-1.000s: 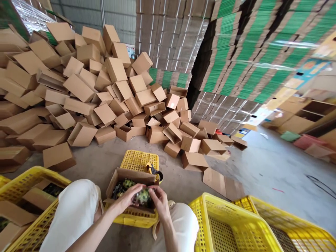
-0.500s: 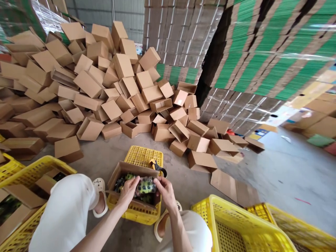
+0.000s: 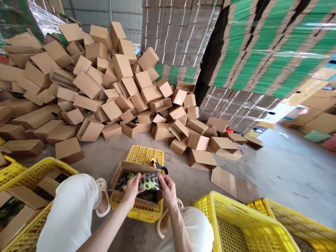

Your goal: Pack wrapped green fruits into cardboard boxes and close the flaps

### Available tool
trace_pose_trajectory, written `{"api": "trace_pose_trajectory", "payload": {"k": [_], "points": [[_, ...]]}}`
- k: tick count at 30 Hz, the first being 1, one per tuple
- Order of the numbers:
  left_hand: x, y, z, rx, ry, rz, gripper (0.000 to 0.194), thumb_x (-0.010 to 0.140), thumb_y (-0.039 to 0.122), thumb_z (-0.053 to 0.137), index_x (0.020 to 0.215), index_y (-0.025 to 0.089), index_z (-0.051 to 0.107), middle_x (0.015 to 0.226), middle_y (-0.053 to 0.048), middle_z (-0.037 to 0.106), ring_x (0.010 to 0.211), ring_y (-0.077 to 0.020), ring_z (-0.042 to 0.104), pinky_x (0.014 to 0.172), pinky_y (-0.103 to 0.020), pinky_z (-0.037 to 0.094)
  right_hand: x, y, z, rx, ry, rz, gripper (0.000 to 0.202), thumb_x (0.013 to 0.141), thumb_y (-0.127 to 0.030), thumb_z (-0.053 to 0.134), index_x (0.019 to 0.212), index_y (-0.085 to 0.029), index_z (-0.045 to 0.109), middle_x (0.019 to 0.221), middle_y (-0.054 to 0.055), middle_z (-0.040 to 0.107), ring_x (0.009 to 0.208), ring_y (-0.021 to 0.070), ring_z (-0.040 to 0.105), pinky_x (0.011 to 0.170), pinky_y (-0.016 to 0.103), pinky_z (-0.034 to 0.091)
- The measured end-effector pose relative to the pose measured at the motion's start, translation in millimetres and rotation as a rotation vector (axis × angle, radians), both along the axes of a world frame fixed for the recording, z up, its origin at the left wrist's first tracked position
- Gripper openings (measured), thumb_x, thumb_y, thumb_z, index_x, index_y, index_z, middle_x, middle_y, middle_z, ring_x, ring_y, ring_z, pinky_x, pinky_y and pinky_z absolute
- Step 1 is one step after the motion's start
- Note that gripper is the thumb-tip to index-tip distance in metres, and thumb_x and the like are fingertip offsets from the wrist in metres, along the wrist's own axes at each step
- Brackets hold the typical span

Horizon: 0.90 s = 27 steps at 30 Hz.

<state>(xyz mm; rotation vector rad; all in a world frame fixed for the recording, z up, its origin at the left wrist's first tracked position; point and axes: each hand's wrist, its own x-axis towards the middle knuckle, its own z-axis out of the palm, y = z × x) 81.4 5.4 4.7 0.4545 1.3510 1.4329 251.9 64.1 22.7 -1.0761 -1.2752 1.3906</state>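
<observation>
Your left hand point(image 3: 132, 189) and right hand point(image 3: 168, 188) pinch a clear bag point(image 3: 148, 182) of green and black contents, above the open carton point(image 3: 143, 168) on a yellow crate point(image 3: 143, 153). Beyond its back edge sits a tape dispenser point(image 3: 159, 166). A right-side basket point(image 3: 240, 216) and left-side basket point(image 3: 59, 163) hem your knees point(image 3: 76, 190); ahead, a heap of boxes point(image 3: 112, 108) blocks the way.

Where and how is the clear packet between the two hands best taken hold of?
The clear packet is probably best gripped by its two ends, left hand from the left, right hand from the right: it spans sideways between them, leaving its green middle unsqueezed.
</observation>
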Motion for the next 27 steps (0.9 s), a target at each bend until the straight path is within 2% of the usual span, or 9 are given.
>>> {"api": "trace_pose_trajectory", "payload": {"k": [4,7,11,14,17,22,24,27], "points": [[-5,4,-4.6,-0.026,0.079,-0.006,0.073,0.073,0.081,0.071,0.1,0.013,0.076,0.095,-0.012,0.08,0.084,-0.0257,0.076,0.064,-0.032,0.062,-2,0,-1.5,-0.043,0.013,-0.001,0.053,0.077,-0.07,0.077,0.075,-0.02,0.064,0.062,-0.003,0.058,0.057,0.0131,0.047,0.055,0.024,0.04],[-12,6,-9.5,-0.056,0.07,-0.061,0.071,0.071,0.078,0.075,0.097,0.012,0.076,0.093,-0.013,0.08,0.084,-0.026,0.076,0.065,-0.032,0.061,0,1,0.0,-0.039,-0.014,0.022,0.052,0.079,-0.07,0.076,0.076,-0.02,0.066,0.061,-0.003,0.058,0.056,0.0128,0.046,0.056,0.025,0.039],[-31,12,-15.7,-0.125,0.11,-0.209,0.059,0.074,0.061,0.082,0.111,0.016,0.075,0.111,-0.013,0.079,0.1,-0.0262,0.076,0.077,-0.031,0.06,4,-1,6.3,0.119,-0.166,0.018,0.048,0.085,-0.067,0.072,0.078,-0.02,0.07,0.064,-0.002,0.061,0.06,0.0147,0.051,0.059,0.026,0.041],[-45,23,-21.3,-0.169,0.361,-0.339,0.052,0.086,0.048,0.074,0.128,0.018,0.07,0.13,-0.015,0.075,0.116,-0.0267,0.072,0.086,-0.032,0.058,9,-4,11.5,0.293,-0.281,-0.001,0.04,0.09,-0.059,0.069,0.081,-0.021,0.075,0.074,0.002,0.069,0.069,0.0183,0.059,0.069,0.028,0.048],[-50,39,-28.1,-0.142,0.694,-0.541,0.041,0.092,0.032,0.063,0.128,0.016,0.071,0.134,-0.016,0.073,0.123,-0.0275,0.069,0.097,-0.035,0.056,12,-6,13.9,0.379,-0.336,-0.013,0.033,0.092,-0.052,0.068,0.082,-0.022,0.078,0.079,0.004,0.073,0.074,0.021,0.064,0.077,0.031,0.051],[-36,64,-37.8,-0.124,0.953,-0.813,0.031,0.077,0.012,0.069,0.105,0.021,0.079,0.122,-0.012,0.079,0.124,-0.0329,0.068,0.111,-0.041,0.048,11,-4,11.1,0.386,-0.369,-0.071,0.029,0.094,-0.047,0.066,0.083,-0.023,0.078,0.078,0.005,0.072,0.073,0.0219,0.065,0.076,0.031,0.051],[-28,71,-41.3,-0.153,1.067,-0.895,0.037,0.074,0.01,0.07,0.107,0.022,0.078,0.126,-0.015,0.077,0.13,-0.0365,0.064,0.113,-0.045,0.045,11,-3,9.6,0.411,-0.39,-0.091,0.03,0.094,-0.046,0.065,0.081,-0.023,0.078,0.076,0.004,0.072,0.073,0.0218,0.065,0.074,0.031,0.051],[-18,79,-47.7,-0.206,1.217,-0.976,0.049,0.073,0.012,0.071,0.122,0.021,0.072,0.136,-0.018,0.071,0.136,-0.0391,0.059,0.113,-0.049,0.045,14,0,8.9,0.443,-0.419,-0.126,0.03,0.096,-0.045,0.064,0.081,-0.023,0.077,0.077,0.005,0.072,0.073,0.0214,0.065,0.073,0.03,0.051]]}}
